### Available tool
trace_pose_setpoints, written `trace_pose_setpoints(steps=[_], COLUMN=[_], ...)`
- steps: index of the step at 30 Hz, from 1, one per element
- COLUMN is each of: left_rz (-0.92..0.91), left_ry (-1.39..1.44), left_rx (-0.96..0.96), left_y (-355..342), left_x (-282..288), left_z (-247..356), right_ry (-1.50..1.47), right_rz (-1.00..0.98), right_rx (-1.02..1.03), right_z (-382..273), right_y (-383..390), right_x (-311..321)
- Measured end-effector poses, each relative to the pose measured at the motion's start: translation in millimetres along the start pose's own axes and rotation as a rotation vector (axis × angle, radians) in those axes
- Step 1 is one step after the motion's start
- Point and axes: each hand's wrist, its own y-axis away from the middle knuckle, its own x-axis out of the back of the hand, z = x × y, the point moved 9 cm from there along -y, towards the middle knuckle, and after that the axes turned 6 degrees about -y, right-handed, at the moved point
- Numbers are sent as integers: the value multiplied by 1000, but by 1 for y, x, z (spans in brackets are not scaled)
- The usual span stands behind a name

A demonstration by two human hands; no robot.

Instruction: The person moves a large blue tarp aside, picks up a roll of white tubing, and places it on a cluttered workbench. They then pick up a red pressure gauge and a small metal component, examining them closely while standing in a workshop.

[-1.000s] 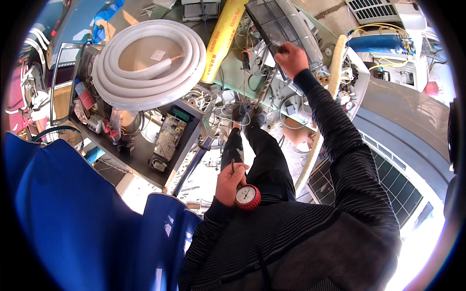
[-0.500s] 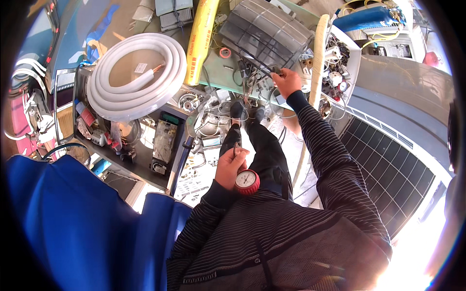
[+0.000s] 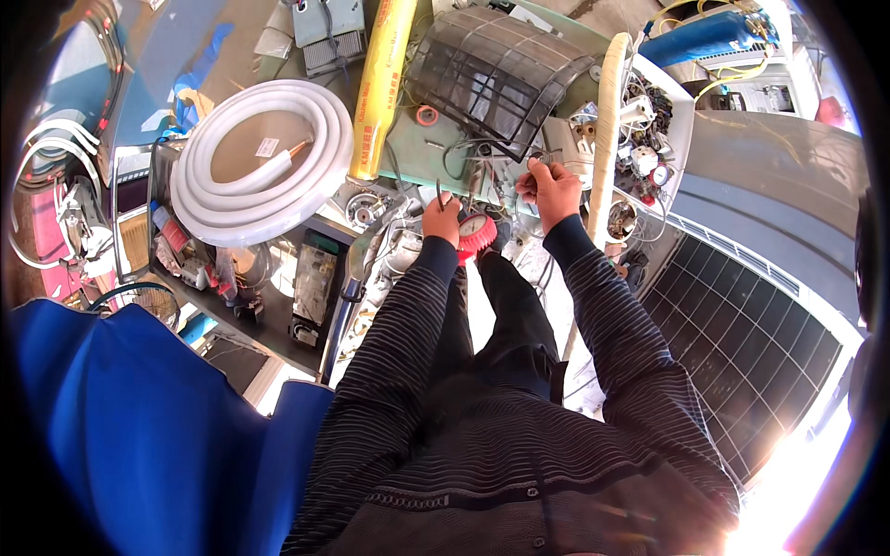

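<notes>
Moved forward since earlier, the round, white-faced, red-rimmed gauge (image 3: pixel 477 233) is grasped in the left hand (image 3: pixel 442 221), apparently for positioning, steadiness seemingly required next; grip by the right hand (image 3: pixel 555 193) cannot be told.

Bright light (image 3: pixel 786 505) whitens the floor (image 3: pixel 582 394) beside a green tabletop (image 3: pixel 413 145).

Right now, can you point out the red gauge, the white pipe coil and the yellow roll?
Red gauge (image 3: pixel 482 242): head view, on its red casing.
White pipe coil (image 3: pixel 261 211): head view, on the near side of its loops.
Yellow roll (image 3: pixel 382 93): head view, midway along its visible length.
</notes>
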Motion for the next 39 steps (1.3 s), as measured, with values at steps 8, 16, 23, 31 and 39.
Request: trace_pose_setpoints(steps=[8, 16, 23, 31, 39], left_rz=[-264, -222, -138, 42, 81], left_ry=[618, 483, 387, 212, -3], left_rx=[174, 264, 103, -52, -226], left_y=[-28, -29, -36, -36, 5], left_x=[-46, -33, -13, 18, 17], left_z=[33, 36, 41, 51, 98], right_ry=[-124, -49, 119, -27, -19], right_rz=[-193, -315, -243, -163, -22], right_rx=[-158, -152, -134, -212, -431], right_z=[38, 49, 74, 83, 148], right_y=[10, 5, -15, -19, -9], right_x=[13, 12, 29, 21, 14])
